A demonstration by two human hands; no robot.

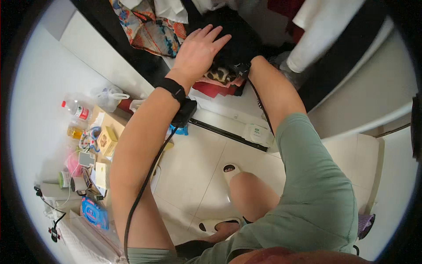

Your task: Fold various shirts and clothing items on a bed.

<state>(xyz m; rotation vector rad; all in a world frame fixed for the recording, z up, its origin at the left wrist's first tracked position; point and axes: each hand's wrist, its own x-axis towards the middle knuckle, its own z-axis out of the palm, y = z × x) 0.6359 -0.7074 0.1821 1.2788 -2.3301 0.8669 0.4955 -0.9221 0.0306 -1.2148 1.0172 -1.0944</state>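
My left hand (pixel 201 49) rests palm down, fingers spread, on a black garment (pixel 240 28) inside the wardrobe. My right arm reaches in from the right, and its hand is hidden beneath or behind the black cloth. Under the garment lies a stack of folded clothes, with a leopard-patterned piece (pixel 221 74), a pink layer and a red cloth (pixel 211 89) at its front edge. A colourful patterned fabric (pixel 155 33) hangs to the left of my left hand, with white cloth above it.
White clothing (pixel 316 36) hangs at the right. A wet-wipes pack (pixel 257 133) lies by the wardrobe's lower track (pixel 227 134). To the left, a crowded table holds a plastic bottle (pixel 77 110), a yellow box (pixel 107 141) and a blue pack (pixel 94 213). A black cable runs along my left arm.
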